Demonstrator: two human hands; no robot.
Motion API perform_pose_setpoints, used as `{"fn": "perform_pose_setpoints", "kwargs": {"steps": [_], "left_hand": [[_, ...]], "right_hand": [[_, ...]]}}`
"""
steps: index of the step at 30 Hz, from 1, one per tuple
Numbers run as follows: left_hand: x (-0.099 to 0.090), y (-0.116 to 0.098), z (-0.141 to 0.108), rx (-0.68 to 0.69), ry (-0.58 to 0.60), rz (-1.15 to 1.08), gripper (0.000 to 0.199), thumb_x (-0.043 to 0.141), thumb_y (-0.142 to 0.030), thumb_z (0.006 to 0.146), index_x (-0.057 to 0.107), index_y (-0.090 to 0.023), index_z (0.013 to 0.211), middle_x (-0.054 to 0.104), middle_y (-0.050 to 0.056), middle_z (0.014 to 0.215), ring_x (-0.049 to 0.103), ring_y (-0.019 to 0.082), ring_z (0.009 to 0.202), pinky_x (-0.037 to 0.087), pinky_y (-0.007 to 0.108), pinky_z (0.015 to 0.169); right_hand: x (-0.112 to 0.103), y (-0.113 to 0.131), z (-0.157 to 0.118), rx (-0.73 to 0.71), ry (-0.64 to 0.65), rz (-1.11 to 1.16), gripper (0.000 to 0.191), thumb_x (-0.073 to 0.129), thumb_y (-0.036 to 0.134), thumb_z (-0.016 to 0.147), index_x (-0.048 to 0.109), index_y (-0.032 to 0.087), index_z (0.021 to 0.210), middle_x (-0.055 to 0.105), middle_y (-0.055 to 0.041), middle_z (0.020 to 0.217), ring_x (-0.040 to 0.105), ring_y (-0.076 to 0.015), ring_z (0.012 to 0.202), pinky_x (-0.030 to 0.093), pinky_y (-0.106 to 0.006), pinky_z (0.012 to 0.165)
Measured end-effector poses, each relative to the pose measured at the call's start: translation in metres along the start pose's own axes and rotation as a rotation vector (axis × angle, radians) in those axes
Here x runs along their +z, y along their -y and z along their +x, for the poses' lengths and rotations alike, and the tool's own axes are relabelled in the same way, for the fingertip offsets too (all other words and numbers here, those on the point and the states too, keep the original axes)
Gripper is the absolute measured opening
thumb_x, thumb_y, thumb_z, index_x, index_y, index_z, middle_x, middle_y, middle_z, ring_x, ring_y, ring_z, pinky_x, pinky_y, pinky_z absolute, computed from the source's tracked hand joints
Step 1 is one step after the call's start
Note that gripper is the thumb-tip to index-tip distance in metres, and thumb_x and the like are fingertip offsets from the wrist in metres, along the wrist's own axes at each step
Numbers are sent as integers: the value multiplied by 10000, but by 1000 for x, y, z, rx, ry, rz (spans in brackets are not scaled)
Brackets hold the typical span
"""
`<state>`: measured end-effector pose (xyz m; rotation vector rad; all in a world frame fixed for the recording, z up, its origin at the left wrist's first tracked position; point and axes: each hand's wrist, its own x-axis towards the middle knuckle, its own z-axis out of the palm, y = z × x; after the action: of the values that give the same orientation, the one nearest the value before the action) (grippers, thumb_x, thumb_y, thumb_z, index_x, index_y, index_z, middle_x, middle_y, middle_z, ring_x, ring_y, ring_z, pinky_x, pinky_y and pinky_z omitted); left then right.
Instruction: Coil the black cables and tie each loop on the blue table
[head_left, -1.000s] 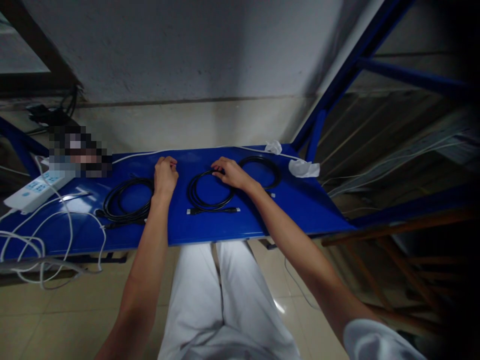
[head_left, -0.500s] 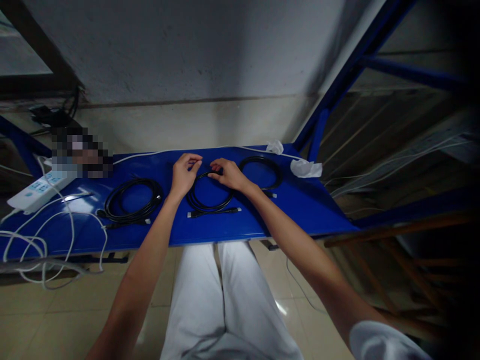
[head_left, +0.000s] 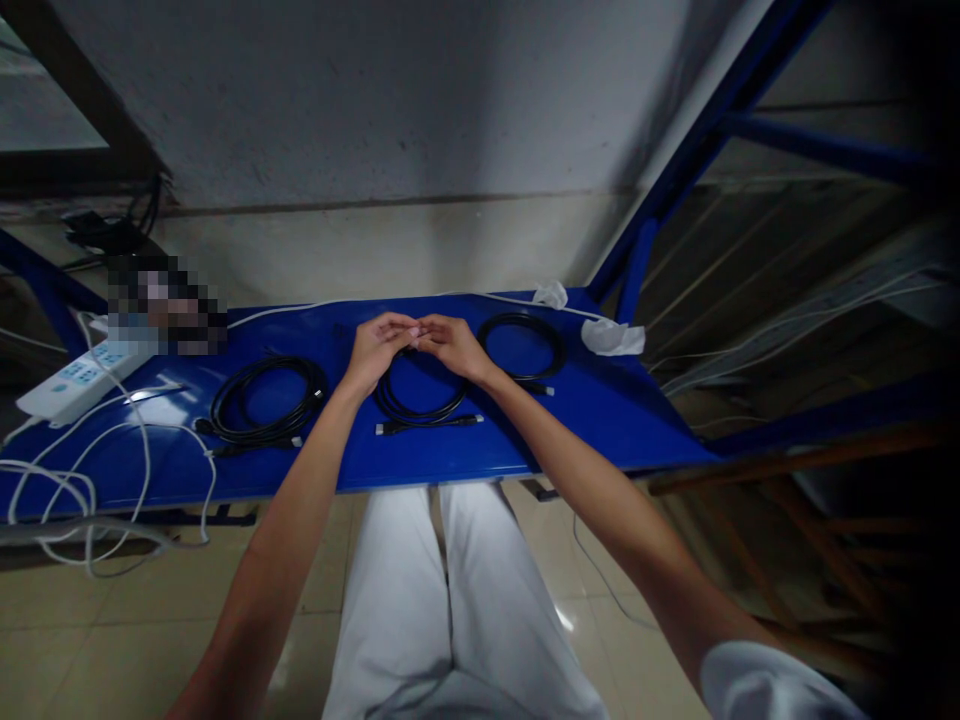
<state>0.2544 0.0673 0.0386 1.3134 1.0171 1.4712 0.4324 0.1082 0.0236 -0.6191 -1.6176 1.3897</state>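
My left hand point(head_left: 381, 350) and my right hand point(head_left: 450, 345) meet fingertip to fingertip over the far side of the middle coiled black cable point(head_left: 424, 415). Both hands have their fingers drawn together in a pinch; whatever is between them is hidden or too small to make out. The far part of this coil is covered by the hands. Its two plugs point(head_left: 427, 425) lie at the near side, pointing left and right. To the left is another coiled black cable point(head_left: 262, 400), and to the right a third coiled cable point(head_left: 559, 350), partly behind my right hand and forearm.
The blue table point(head_left: 600, 420) stands against a wall. On its left are a white power strip point(head_left: 75, 380) and loose white cords point(head_left: 146, 470), some hanging over the front edge. Crumpled white pieces point(head_left: 611, 338) lie at the right back. Blue frame bars point(head_left: 637, 270) rise at the right.
My two hands have come together: the fingertips were apart above the middle coil and now touch. The cables lie where they were.
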Motion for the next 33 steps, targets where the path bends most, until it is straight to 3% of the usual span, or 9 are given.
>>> {"fn": "perform_pose_setpoints", "kwargs": {"steps": [4, 11, 17, 23, 29, 33], "left_hand": [[0, -2, -1, -46, -16, -82, 286, 962, -293, 751, 805, -145, 938, 783, 80, 865, 736, 188, 794, 572, 339, 835], [-2, -3, 0, -97, -40, -212, 313, 983, -283, 703, 808, -160, 931, 813, 89, 970, 765, 200, 900, 585, 309, 827], [-1, -3, 0, -127, -50, -257, 308, 965, -257, 724, 796, -151, 958, 814, 107, 1008, 769, 206, 947, 581, 324, 876], [0, -1, 2, -165, -62, -308, 225, 905, -190, 756, 781, -155, 941, 803, 96, 1012, 756, 199, 943, 577, 339, 905], [-1, -2, 4, -213, -27, -358, 165, 846, -133, 819, 764, -156, 959, 775, 81, 983, 731, 172, 913, 567, 328, 922], [0, -3, 3, -236, 17, -369, 156, 831, -136, 846, 757, -160, 981, 769, 87, 1007, 722, 171, 912, 568, 325, 912]], "right_hand": [[1, 4, -1, 59, -20, 55, 352, 947, 370, 755, 772, 191, 1003, 812, -40, 914, 764, -200, 901, 622, -362, 930], [2, 9, -2, 136, 37, 181, 468, 1011, 412, 686, 780, 177, 1019, 808, -33, 906, 749, -170, 867, 615, -312, 853], [4, 11, -2, 150, 60, 260, 448, 1011, 396, 690, 803, 171, 1018, 796, -18, 927, 726, -132, 860, 591, -280, 864], [5, 14, -3, 187, 33, 296, 460, 1029, 448, 670, 815, 184, 979, 801, -32, 946, 728, -151, 880, 606, -295, 872], [4, 15, -1, 257, 27, 354, 488, 824, 652, 910, 779, 169, 966, 797, -81, 964, 747, -162, 883, 623, -280, 848], [5, 15, -1, 303, -4, 399, 301, 779, 460, 1006, 718, 173, 942, 786, -68, 922, 744, -156, 840, 630, -301, 863]]}}
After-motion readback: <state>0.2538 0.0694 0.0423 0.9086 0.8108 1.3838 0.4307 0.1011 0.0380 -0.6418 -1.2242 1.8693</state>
